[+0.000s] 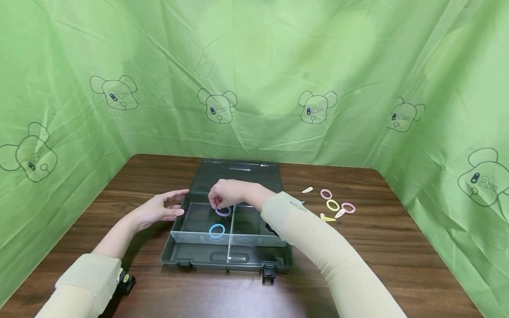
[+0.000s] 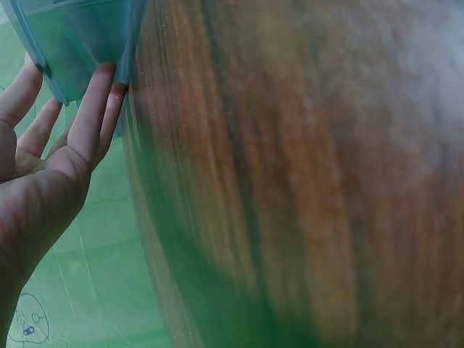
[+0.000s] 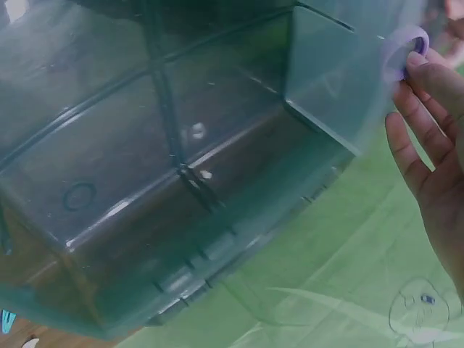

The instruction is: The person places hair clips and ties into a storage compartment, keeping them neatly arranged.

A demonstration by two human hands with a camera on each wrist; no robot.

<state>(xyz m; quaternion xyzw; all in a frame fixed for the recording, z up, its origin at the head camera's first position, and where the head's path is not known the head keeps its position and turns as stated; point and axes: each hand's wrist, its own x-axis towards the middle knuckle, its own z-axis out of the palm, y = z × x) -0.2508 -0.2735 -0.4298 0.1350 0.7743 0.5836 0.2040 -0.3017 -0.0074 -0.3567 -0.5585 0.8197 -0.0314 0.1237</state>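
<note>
A translucent grey divided case [image 1: 200, 263] lies with its lid [image 1: 238, 176] folded back on the table. My right hand [image 1: 230, 192] is over the back-left compartment, pinching a purple hair tie [image 1: 223, 215] between thumb and fingertips. The right wrist view shows the same purple hair tie [image 3: 390, 64] at the fingertips. A blue hair tie [image 1: 217, 225] lies in or over the front of that compartment, near the divider [image 1: 195, 237]. With fingers extended, my left hand [image 1: 155, 213] touches the left side of the case. In the left wrist view its fingertips meet the case wall [image 2: 83, 43].
Right of the case lie pink hair ties [image 1: 326, 197], a yellow hair tie [image 1: 332, 210], white hair clips [image 1: 307, 190] and a yellow clip [image 1: 328, 218]. Something blue peeks out beside my right sleeve [image 1: 286, 216]. Green cloth [image 1: 266, 145] hangs around the table [image 1: 377, 256].
</note>
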